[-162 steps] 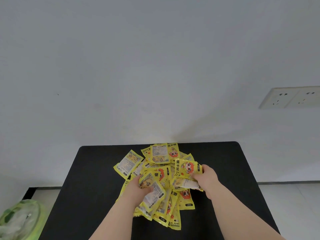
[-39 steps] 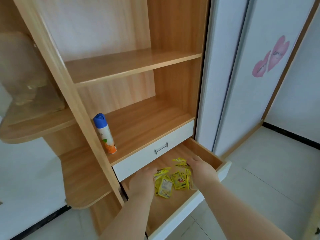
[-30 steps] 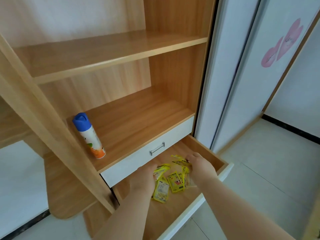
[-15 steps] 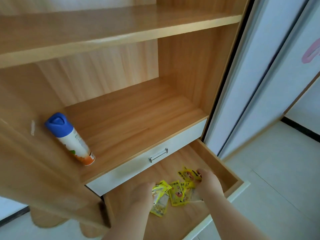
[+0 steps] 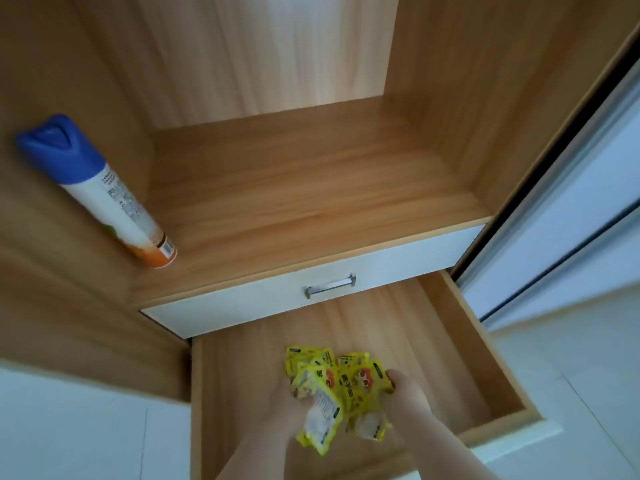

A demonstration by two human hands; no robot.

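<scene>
Lower centre of frame: both hands clamped on the bunch of yellow packets (image 5: 332, 384). My left hand (image 5: 287, 407) is under its left side and my right hand (image 5: 407, 393) is on its right edge, fingers curled round the wrappers. The bunch is over the bottom of the open drawer (image 5: 485, 358), near its front; can't tell if the lowest packets touch the wood. Just above: closed white drawer front (image 5: 242, 303) with metal handle (image 5: 329, 286), overhanging the open drawer's back. Upper left: spray can (image 5: 104, 195), blue cap, on the wooden shelf (image 5: 311, 195) by the left wall, well apart from my hands. Right edge: white sliding door (image 5: 571, 202), dark frame. Pale floor (image 5: 69, 427) on both sides of the drawer.
</scene>
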